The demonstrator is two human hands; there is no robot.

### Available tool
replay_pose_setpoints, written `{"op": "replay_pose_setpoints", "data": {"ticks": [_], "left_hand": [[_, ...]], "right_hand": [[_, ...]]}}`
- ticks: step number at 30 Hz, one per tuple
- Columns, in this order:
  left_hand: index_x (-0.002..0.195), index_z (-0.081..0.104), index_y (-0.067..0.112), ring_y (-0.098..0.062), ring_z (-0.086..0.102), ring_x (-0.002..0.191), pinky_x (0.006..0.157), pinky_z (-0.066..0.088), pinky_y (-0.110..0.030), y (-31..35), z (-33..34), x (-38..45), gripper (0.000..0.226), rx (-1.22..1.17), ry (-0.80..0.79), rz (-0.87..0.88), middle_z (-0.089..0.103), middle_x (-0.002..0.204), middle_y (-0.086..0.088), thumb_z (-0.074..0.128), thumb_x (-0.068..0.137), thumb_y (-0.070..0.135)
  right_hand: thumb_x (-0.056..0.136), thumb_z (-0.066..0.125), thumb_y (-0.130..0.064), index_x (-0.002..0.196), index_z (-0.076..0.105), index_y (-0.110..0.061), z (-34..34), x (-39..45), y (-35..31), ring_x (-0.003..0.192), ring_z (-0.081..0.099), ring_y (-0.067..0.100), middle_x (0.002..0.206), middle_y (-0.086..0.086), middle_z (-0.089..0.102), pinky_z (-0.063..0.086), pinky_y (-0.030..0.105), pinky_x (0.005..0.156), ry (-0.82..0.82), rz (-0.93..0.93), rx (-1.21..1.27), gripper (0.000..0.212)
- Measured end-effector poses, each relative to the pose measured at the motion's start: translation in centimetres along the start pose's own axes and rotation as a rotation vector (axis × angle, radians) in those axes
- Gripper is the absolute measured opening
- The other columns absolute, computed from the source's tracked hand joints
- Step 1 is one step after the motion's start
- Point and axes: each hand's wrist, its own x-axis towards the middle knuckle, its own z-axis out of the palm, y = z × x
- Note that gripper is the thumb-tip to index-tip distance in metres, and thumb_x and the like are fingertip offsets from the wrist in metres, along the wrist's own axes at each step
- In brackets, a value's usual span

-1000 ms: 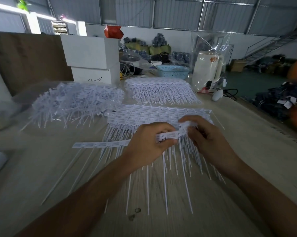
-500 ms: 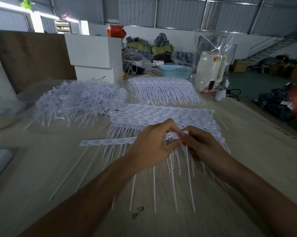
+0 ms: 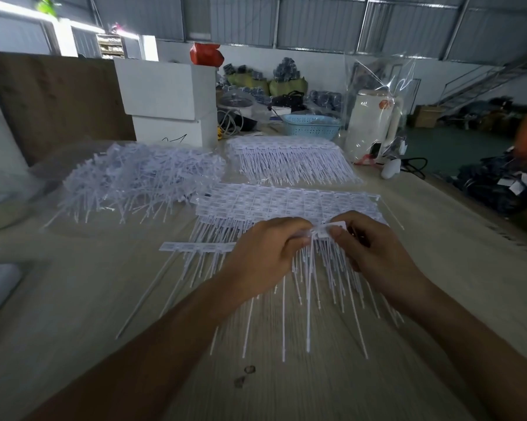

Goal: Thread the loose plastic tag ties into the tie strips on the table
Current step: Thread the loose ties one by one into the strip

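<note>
left hand (image 3: pixel 268 253), right hand (image 3: pixel 374 253) pinching tie strip (image 3: pixel 195 247)

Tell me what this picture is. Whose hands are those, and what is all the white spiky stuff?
No machine here, just a person working. The camera sits on their head and looks down, so you see their own two arms. The left hand and the right hand meet in the middle and pinch a small white tie strip between the fingertips; its thin tails hang down below. On the wooden table lie more strips stacked flat in front of the hands, another bundle behind them, and a messy pile of loose ties to the left. Further back stand white boxes, a blue basket and a white kettle. The exact grip on the strip is too blurred to tell.
</note>
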Motion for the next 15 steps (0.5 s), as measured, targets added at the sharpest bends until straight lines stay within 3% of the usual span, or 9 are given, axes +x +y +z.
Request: {"op": "replay_pose_setpoints", "data": {"ticks": [4, 8, 13, 15], "left_hand": [[0.111, 0.071, 0.01, -0.018, 0.066, 0.076, 0.069, 0.053, -0.038, 0.0, -0.04, 0.04, 0.022, -0.028, -0.017, -0.011, 0.073, 0.089, -0.002, 0.054, 0.102, 0.02], [0.085, 0.071, 0.008, -0.023, 0.066, 0.065, 0.065, 0.053, -0.042, -0.36, 0.18, -0.03, 0.026, -0.076, -0.02, -0.066, 0.069, 0.074, -0.004, 0.053, 0.102, 0.015], [0.098, 0.07, 0.014, -0.016, 0.063, 0.063, 0.061, 0.05, -0.039, 0.06, 0.28, 0.12, 0.019, -0.151, -0.004, -0.063, 0.068, 0.074, 0.0, 0.054, 0.101, 0.024], [0.1, 0.069, 0.016, -0.016, 0.062, 0.062, 0.059, 0.049, -0.04, 0.19, 0.36, 0.12, 0.019, -0.155, -0.009, -0.061, 0.067, 0.072, 0.001, 0.053, 0.1, 0.025]], "right_hand": [[0.101, 0.056, -0.017, 0.094, 0.068, -0.02, -0.02, 0.0, 0.4, 0.057, 0.045, 0.003, 0.064, -0.018, 0.051, 0.035, 0.013, 0.058, 0.009, -0.078, -0.095, 0.014], [0.099, 0.054, -0.022, 0.093, 0.065, -0.015, 0.12, 0.02, 0.74, 0.065, 0.049, 0.006, 0.074, -0.005, 0.056, 0.035, 0.015, 0.061, 0.017, -0.198, -0.261, 0.015], [0.103, 0.05, -0.024, 0.092, 0.06, -0.027, 0.06, 0.03, 1.02, 0.056, 0.042, 0.008, 0.066, -0.002, 0.048, 0.034, 0.022, 0.057, 0.006, -0.111, -0.173, 0.015], [0.104, 0.049, -0.021, 0.093, 0.059, -0.023, 0.06, 0.04, 0.86, 0.055, 0.047, 0.009, 0.065, -0.004, 0.051, 0.04, 0.021, 0.056, -0.001, -0.088, -0.122, 0.016]]}}
